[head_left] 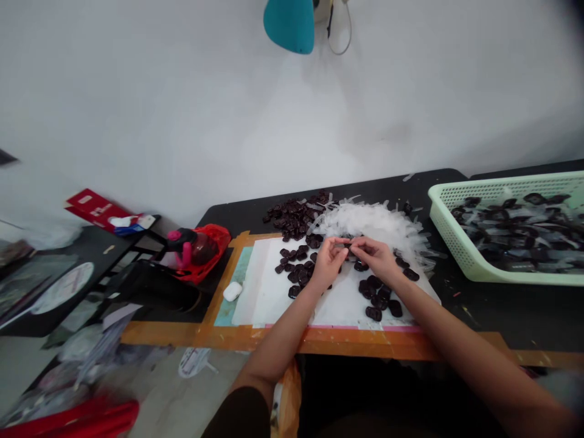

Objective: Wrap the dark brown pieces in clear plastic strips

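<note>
My left hand [327, 261] and my right hand [374, 255] meet over a white sheet [269, 286] on the black table [493, 304]. Their fingertips pinch one small dark piece [348, 244] between them. Whether a clear sleeve is also in the fingers is too small to tell. Several loose dark pieces [296, 267] lie scattered on the sheet under and beside the hands. A heap of clear plastic sleeves [378, 222] lies just behind the hands.
A pale green basket [460, 243] with bagged dark pieces stands at the right. More dark pieces [294, 216] are piled at the back. A white earbud case [232, 291] lies left of the sheet. A red bag [207, 255] and clutter sit further left.
</note>
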`<move>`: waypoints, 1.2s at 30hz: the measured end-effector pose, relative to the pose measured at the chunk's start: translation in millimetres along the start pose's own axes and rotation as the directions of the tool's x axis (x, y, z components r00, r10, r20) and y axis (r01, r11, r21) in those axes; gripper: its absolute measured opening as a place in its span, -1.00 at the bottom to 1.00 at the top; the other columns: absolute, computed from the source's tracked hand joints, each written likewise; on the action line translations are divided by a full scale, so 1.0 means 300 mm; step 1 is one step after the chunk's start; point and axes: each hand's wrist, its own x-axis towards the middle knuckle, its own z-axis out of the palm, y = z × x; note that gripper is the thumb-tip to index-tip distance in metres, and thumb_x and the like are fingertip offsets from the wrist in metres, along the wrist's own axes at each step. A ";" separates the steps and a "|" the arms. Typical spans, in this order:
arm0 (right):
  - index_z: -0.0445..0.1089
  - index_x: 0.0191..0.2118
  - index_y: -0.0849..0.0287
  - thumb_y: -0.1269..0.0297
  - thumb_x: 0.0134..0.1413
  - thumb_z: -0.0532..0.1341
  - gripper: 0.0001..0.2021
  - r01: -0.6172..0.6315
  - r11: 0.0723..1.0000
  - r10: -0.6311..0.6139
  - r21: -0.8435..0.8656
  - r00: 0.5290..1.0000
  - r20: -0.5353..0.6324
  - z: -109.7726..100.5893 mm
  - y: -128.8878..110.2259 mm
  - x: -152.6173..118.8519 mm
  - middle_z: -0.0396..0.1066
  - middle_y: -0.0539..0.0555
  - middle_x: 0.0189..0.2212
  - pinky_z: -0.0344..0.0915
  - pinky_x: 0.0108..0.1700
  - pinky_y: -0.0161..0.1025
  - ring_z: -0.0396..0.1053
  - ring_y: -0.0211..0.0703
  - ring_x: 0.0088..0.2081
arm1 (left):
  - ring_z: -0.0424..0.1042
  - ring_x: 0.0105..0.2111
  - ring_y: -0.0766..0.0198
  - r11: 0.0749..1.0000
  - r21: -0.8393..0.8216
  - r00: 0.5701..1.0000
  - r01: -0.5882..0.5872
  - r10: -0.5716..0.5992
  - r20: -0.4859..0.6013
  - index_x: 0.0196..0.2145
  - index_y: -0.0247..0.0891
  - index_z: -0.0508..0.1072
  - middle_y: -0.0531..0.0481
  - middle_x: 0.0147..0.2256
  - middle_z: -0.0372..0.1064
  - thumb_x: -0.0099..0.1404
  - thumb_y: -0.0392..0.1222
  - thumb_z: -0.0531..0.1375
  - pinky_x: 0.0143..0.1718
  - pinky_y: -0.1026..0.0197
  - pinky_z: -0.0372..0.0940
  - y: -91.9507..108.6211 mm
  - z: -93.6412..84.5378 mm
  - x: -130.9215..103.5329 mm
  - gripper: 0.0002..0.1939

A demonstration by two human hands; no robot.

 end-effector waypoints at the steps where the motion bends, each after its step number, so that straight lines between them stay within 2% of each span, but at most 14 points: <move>1: 0.44 -0.30 0.16 0.07 0.02 0.27 -0.75 0.006 0.999 -0.004 0.043 0.999 -0.033 0.002 0.004 0.001 0.35 0.07 -0.30 0.15 -0.55 -0.34 0.18 -0.33 -0.51 | 0.40 -0.30 0.34 0.989 -0.127 0.997 0.069 -0.071 -0.012 -0.24 -0.24 0.35 -0.04 -0.19 0.41 0.13 -0.11 0.29 -0.21 0.24 0.29 -0.002 0.005 0.002 -0.72; 3: 0.44 -0.31 0.15 0.06 0.00 0.29 -0.75 0.005 0.994 0.003 0.107 0.998 -0.067 0.010 0.004 -0.002 0.31 0.08 -0.21 0.14 -0.56 -0.35 0.19 -0.35 -0.49 | 0.39 -0.36 0.37 0.925 -0.318 0.976 0.210 -0.219 0.006 -0.25 -0.25 0.36 0.03 -0.33 0.40 0.05 -0.12 0.36 -0.21 0.24 0.30 -0.008 0.010 0.005 -0.65; 6: 0.43 -0.32 0.16 0.04 0.02 0.27 -0.74 -0.027 0.991 0.030 0.133 0.999 -0.020 0.027 -0.015 -0.016 0.29 0.07 -0.27 0.13 -0.56 -0.36 0.22 -0.34 -0.48 | 0.41 -0.42 0.38 0.817 -0.462 0.933 0.346 -0.350 0.080 -0.26 -0.26 0.35 0.10 -0.44 0.37 -0.04 -0.18 0.41 -0.20 0.23 0.32 -0.013 0.005 0.007 -0.59; 9: 0.39 -0.33 0.17 0.05 0.05 0.26 -0.74 -0.022 0.990 0.027 0.136 0.999 -0.034 0.042 -0.039 -0.029 0.27 0.03 -0.42 0.20 -0.50 -0.34 0.24 -0.30 -0.47 | 0.43 -0.43 0.37 0.799 -0.462 0.919 0.384 -0.380 0.107 -0.30 -0.27 0.36 0.10 -0.47 0.39 -0.09 -0.22 0.44 -0.18 0.19 0.34 -0.011 0.000 0.005 -0.58; 12: 0.33 -0.32 0.13 0.03 0.06 0.25 -0.74 -0.040 0.968 0.080 0.246 0.985 -0.153 0.044 -0.051 -0.031 0.21 -0.05 -0.53 0.23 -0.49 -0.32 0.19 -0.33 -0.54 | 0.47 -0.41 0.32 0.821 -0.401 0.912 0.407 -0.384 0.140 -0.32 -0.31 0.37 0.05 -0.46 0.43 -0.11 -0.21 0.45 -0.18 0.16 0.35 -0.011 0.007 -0.002 -0.58; 15: 0.31 -0.30 0.12 0.00 0.03 0.26 -0.71 -0.087 0.944 0.158 0.317 0.966 -0.205 0.038 -0.052 -0.025 0.21 -0.07 -0.56 0.18 -0.55 -0.35 0.16 -0.35 -0.59 | 0.47 -0.40 0.31 0.833 -0.394 0.921 0.388 -0.365 0.136 -0.31 -0.30 0.38 0.03 -0.44 0.45 -0.09 -0.18 0.44 -0.20 0.16 0.35 -0.016 0.018 -0.008 -0.58; 20: 0.41 -0.29 0.17 0.05 -0.05 0.33 -0.70 -0.197 0.894 0.226 0.403 0.974 -0.025 0.025 -0.060 -0.017 0.20 -0.10 -0.65 -0.08 -0.66 -0.41 0.06 -0.41 -0.66 | 0.45 -0.39 0.37 0.851 -0.416 0.942 0.321 -0.334 0.044 -0.28 -0.26 0.43 0.07 -0.41 0.43 -0.08 -0.15 0.44 -0.16 0.17 0.35 -0.029 0.016 0.002 -0.60; 23: 0.46 -0.31 0.20 0.09 -0.04 0.34 -0.73 -0.293 0.826 0.272 0.481 0.955 0.114 0.014 -0.071 -0.017 0.35 -0.03 -0.56 0.09 -0.62 -0.42 0.16 -0.43 -0.64 | 0.45 -0.37 0.36 0.856 -0.434 0.950 0.281 -0.313 -0.004 -0.26 -0.27 0.46 0.05 -0.38 0.45 -0.09 -0.14 0.44 -0.14 0.18 0.34 -0.034 0.007 0.011 -0.59; 26: 0.50 -0.28 0.23 0.11 -0.09 0.37 -0.70 -0.417 0.745 0.360 0.521 0.908 0.212 0.003 -0.075 -0.016 0.46 0.06 -0.44 0.31 -0.48 -0.38 0.34 -0.36 -0.53 | 0.45 -0.39 0.37 0.847 -0.457 0.944 0.271 -0.326 -0.046 -0.29 -0.29 0.47 0.05 -0.40 0.46 -0.12 -0.16 0.45 -0.17 0.20 0.34 -0.031 0.000 0.014 -0.58; 28: 0.50 -0.34 0.25 0.15 -0.13 0.40 -0.72 -0.458 0.719 0.411 0.523 0.887 0.211 0.001 -0.072 -0.015 0.46 0.07 -0.48 0.33 -0.46 -0.38 0.36 -0.35 -0.54 | 0.45 -0.41 0.36 0.849 -0.444 0.939 0.285 -0.341 -0.050 -0.30 -0.30 0.47 0.05 -0.42 0.47 -0.13 -0.17 0.45 -0.21 0.20 0.33 -0.027 -0.002 0.013 -0.59; 32: 0.43 -0.50 0.26 0.20 -0.21 0.44 -0.75 -0.482 0.699 0.474 0.529 0.865 0.162 0.007 -0.063 -0.011 0.39 0.01 -0.62 0.24 -0.57 -0.43 0.26 -0.42 -0.64 | 0.44 -0.42 0.37 0.887 -0.362 0.947 0.286 -0.319 -0.034 -0.31 -0.30 0.49 0.01 -0.40 0.50 -0.10 -0.17 0.44 -0.23 0.23 0.31 -0.025 -0.004 0.012 -0.62; 36: 0.42 -0.52 0.27 0.23 -0.24 0.45 -0.75 -0.483 0.706 0.470 0.517 0.866 0.168 0.010 -0.059 -0.010 0.33 -0.03 -0.65 0.17 -0.61 -0.45 0.19 -0.45 -0.67 | 0.46 -0.34 0.34 0.937 -0.261 0.968 0.234 -0.250 -0.027 -0.33 -0.29 0.50 -0.01 -0.33 0.52 -0.08 -0.17 0.43 -0.15 0.21 0.30 -0.034 -0.009 0.014 -0.67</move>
